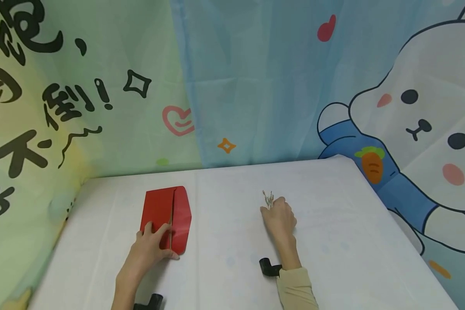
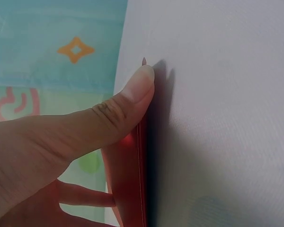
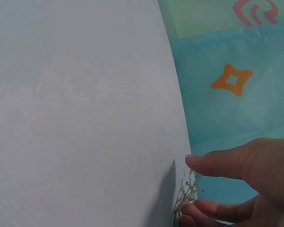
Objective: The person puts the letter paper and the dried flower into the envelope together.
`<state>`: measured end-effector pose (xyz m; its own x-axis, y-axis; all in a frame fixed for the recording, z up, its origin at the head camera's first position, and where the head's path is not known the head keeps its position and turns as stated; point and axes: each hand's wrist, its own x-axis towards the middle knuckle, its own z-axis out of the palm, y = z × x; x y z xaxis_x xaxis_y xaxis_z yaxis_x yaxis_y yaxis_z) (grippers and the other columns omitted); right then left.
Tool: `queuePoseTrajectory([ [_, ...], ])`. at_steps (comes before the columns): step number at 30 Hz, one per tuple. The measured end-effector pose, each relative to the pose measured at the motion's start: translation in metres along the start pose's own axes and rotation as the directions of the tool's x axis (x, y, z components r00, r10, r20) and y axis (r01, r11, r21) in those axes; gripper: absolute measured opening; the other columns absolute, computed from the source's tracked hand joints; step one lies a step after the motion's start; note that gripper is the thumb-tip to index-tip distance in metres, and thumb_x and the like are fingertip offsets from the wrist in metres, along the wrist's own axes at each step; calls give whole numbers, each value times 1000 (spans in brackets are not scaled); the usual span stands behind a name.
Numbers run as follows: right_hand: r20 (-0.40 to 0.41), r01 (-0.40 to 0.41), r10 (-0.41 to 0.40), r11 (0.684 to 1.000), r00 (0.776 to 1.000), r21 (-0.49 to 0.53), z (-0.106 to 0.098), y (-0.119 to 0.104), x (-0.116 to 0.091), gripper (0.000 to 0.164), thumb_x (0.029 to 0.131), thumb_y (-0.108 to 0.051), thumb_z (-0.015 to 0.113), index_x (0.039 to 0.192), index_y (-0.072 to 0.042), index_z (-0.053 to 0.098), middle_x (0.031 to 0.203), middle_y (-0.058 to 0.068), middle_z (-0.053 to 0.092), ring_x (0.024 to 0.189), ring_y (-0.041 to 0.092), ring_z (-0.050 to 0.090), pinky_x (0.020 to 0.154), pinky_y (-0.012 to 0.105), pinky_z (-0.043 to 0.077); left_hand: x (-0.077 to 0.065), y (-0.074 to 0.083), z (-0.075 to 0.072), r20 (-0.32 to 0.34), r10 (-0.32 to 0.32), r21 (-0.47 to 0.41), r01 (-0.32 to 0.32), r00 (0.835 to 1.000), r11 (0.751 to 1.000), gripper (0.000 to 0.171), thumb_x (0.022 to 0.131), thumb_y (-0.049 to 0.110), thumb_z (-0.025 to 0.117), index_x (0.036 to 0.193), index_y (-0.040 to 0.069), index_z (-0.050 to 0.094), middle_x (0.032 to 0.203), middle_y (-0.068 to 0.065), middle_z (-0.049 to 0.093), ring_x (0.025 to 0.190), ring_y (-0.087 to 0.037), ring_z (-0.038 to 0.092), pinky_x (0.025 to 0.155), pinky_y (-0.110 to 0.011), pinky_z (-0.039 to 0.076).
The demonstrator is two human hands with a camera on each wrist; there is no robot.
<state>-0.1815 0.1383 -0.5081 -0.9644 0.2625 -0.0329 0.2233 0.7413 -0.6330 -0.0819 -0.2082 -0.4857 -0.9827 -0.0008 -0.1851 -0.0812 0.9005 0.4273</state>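
Note:
A red envelope (image 1: pixel 156 211) with its flap folded out along the right side lies on the white table at the left. My left hand (image 1: pixel 149 249) holds its lower end, fingers over the front and thumb at the bottom edge. The left wrist view shows the thumb (image 2: pixel 128 104) against the edge of the red paper. To the right, a small sprig of dried flowers (image 1: pixel 268 200) shows at my right hand (image 1: pixel 280 219). Thumb and fingers stand apart around the sprig (image 3: pixel 185 194) in the right wrist view; its lower part is hidden.
The white table (image 1: pixel 224 275) runs back to a printed cloth curtain (image 1: pixel 255 107). Black wrist camera mounts (image 1: pixel 270 268) sit at both wrists. A tan sleeve (image 1: pixel 297 288) covers the right forearm.

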Motion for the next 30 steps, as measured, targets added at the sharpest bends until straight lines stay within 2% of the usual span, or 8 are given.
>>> queuePoseTrajectory([
  [8, -5, 1, -1, 1000, 1000, -12, 2, 3, 0, 25, 92, -16, 67, 103, 7, 69, 100, 26, 64, 93, 46, 64, 81, 63, 49, -1, -1, 0, -11, 7, -2, -7, 1000, 1000, 73, 70, 38, 94, 132, 19, 61, 138, -33, 43, 116, -57, 47, 74, -58, 58],
  [16, -20, 15, -16, 1000, 1000, -9, 2, 7, 0, 16, 91, -7, 58, 88, 2, 71, 95, 23, 71, 83, 43, 68, 74, 61, 51, -2, -2, 0, -12, 3, 4, -3, 1000, 1000, 72, 70, 37, 94, 131, 19, 61, 136, -33, 44, 115, -57, 48, 75, -58, 58],
  [22, 5, -11, 11, 1000, 1000, 5, -3, 8, 1, 17, 93, -12, 60, 97, 0, 71, 100, 23, 73, 92, 46, 69, 79, 62, 50, 0, -2, 2, -18, 10, -1, -10, 1000, 1000, 73, 69, 38, 95, 132, 19, 61, 136, -33, 45, 115, -57, 48, 74, -58, 58],
  [30, 48, -5, 1, 996, 999, 84, -7, 2, 1, 17, 92, -16, 65, 98, -3, 74, 96, 14, 76, 87, 36, 72, 72, 53, 54, 0, -2, 1, -21, 16, -18, -17, 1000, 1000, 73, 69, 40, 94, 131, 20, 61, 139, -33, 44, 116, -57, 48, 73, -57, 57],
])
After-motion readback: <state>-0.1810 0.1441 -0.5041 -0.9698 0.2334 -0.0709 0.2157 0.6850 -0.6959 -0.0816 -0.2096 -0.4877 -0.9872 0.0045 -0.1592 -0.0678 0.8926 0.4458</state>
